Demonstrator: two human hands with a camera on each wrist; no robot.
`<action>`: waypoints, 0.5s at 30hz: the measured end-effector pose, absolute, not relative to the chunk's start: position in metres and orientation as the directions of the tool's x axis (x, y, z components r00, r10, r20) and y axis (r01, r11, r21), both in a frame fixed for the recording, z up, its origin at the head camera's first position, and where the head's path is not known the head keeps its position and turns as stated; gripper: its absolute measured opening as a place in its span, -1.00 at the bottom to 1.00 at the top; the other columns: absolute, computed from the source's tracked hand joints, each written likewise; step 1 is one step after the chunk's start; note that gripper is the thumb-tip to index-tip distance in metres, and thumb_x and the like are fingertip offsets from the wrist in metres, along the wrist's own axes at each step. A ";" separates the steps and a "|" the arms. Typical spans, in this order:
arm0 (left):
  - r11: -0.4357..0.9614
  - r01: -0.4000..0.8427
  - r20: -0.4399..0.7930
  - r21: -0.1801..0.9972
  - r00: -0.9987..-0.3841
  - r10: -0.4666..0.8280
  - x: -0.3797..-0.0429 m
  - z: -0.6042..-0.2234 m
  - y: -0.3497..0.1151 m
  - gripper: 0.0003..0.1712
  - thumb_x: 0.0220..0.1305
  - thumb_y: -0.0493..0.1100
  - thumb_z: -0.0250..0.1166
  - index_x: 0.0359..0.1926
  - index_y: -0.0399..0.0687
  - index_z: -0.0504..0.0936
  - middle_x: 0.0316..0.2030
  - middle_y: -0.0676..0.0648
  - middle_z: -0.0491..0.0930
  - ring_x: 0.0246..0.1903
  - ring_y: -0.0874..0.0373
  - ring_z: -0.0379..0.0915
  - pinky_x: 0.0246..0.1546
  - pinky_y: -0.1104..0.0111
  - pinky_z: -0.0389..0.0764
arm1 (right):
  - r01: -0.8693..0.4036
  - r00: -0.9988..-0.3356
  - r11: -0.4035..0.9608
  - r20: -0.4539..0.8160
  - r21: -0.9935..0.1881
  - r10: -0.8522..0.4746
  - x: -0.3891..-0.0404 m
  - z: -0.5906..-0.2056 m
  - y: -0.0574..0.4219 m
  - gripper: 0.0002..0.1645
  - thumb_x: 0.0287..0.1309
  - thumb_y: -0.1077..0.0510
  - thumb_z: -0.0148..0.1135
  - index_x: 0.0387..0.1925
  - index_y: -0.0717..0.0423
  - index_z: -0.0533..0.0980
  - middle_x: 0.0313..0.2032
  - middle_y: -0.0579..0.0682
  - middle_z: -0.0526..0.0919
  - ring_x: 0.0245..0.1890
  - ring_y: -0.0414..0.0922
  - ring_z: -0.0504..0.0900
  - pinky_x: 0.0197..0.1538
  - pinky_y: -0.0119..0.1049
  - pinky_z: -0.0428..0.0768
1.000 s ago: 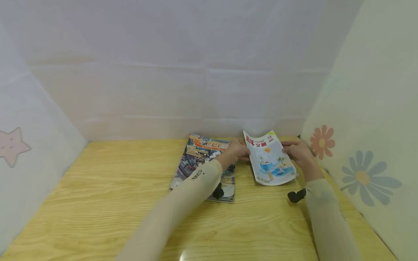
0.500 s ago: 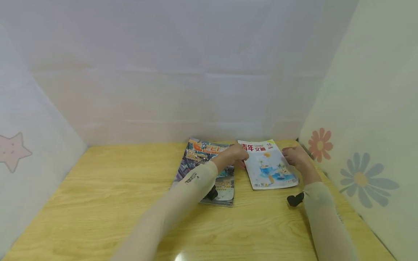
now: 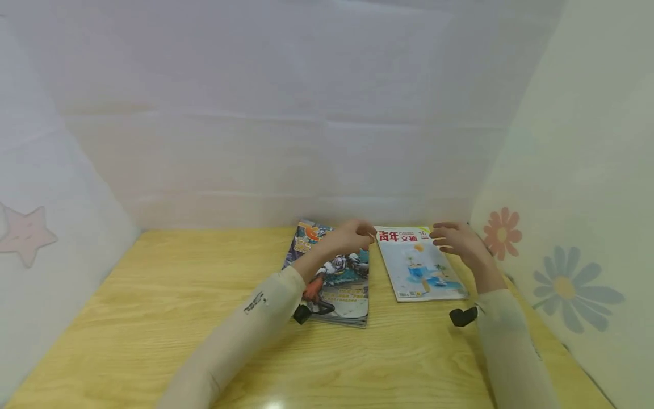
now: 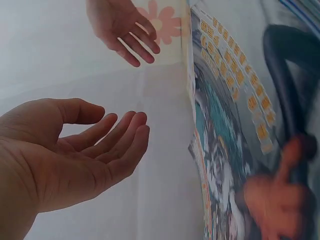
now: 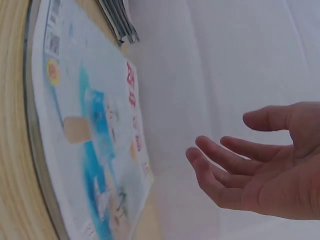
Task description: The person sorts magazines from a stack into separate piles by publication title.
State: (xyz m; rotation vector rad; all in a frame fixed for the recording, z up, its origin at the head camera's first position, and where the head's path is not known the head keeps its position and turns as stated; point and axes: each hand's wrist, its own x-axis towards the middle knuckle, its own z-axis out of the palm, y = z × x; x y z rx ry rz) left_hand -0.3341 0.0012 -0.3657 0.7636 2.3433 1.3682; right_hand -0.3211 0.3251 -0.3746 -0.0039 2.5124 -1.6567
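Head view: left hand point(image 3: 353, 237) and right hand point(image 3: 460, 243) unloaded above the magazines

Nearest, the left sleeve point(image 3: 245, 332) slants in from below, its left wrist piece point(image 3: 302, 314) overlapping the lower edge of the dark magazine pile point(image 3: 341, 272); contact cannot be told. Judged risk: a low forearm could drag the top cover askew. The right sleeve point(image 3: 511, 341) enters opposite, its right wrist piece point(image 3: 462, 317) below the white magazine point(image 3: 416, 267).

That magazine lies flat, slightly turned, just beside the pile on its right, with a narrow gap between. A fingertip catching its thin cover could crease it; a sideways knock could push it against the pile.

Over the far ends of the magazines, both hands have fingers loosely bent and thumbs apart, gripping nothing. The wrist views show space between each hand and the covers.

Surface: worktop point(image 3: 153, 301) in yellow wood grain, glare at the near edge; if slick, sliding is likelier.

Room: pink star point(image 3: 28, 234) on the left panel, red flower point(image 3: 502, 233) and blue flower point(image 3: 564, 286) on the right, creased white back wall point(image 3: 255, 159) behind.
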 end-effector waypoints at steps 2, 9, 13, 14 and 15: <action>0.404 0.315 0.022 0.858 -0.811 0.585 -0.331 -0.364 -0.009 -0.58 0.54 -0.17 0.11 0.32 -0.14 0.52 0.13 -0.15 0.57 -0.02 -0.04 0.58 -0.11 0.07 0.61 | 0.037 -0.988 0.421 -0.095 -0.906 -0.118 -0.319 -0.367 0.320 -0.30 0.55 0.14 0.03 0.51 0.40 0.11 0.33 0.44 0.36 0.30 0.31 0.40 0.35 0.14 0.33; 0.475 0.360 0.082 0.803 -0.856 0.511 -0.330 -0.362 -0.047 -0.63 0.52 -0.16 0.14 0.25 -0.10 0.58 0.07 -0.04 0.60 -0.01 0.04 0.57 -0.08 0.13 0.60 | -0.060 -0.975 0.538 -0.065 -0.841 -0.211 -0.312 -0.355 0.293 -0.24 0.51 -0.08 0.12 0.49 0.29 0.20 0.18 0.29 0.56 0.17 0.22 0.56 0.24 0.09 0.49; 0.528 0.381 0.117 0.759 -0.878 0.464 -0.331 -0.363 -0.066 -0.62 0.49 -0.21 0.13 0.23 -0.19 0.59 0.08 -0.12 0.61 0.06 -0.01 0.54 -0.05 0.13 0.58 | -0.072 -0.975 0.562 -0.059 -0.824 -0.212 -0.307 -0.358 0.268 -0.29 0.49 -0.06 0.14 0.44 0.29 0.27 0.15 0.31 0.57 0.08 0.18 0.61 0.16 0.06 0.57; 0.540 0.381 0.123 0.751 -0.883 0.452 -0.330 -0.363 -0.070 -0.61 0.48 -0.22 0.13 0.24 -0.22 0.58 0.09 -0.15 0.60 0.07 -0.03 0.53 -0.06 0.12 0.58 | -0.077 -0.975 0.569 -0.058 -0.819 -0.216 -0.305 -0.361 0.261 -0.31 0.50 -0.04 0.13 0.43 0.32 0.28 0.16 0.33 0.56 0.06 0.18 0.62 0.13 0.05 0.59; 0.548 0.380 0.129 0.745 -0.889 0.440 -0.330 -0.363 -0.074 -0.61 0.47 -0.24 0.12 0.23 -0.24 0.58 0.10 -0.18 0.60 0.07 -0.05 0.52 -0.07 0.12 0.57 | -0.073 -0.975 0.574 -0.062 -0.815 -0.212 -0.303 -0.364 0.254 -0.33 0.51 -0.03 0.12 0.41 0.32 0.30 0.15 0.33 0.56 0.04 0.18 0.63 0.10 0.04 0.61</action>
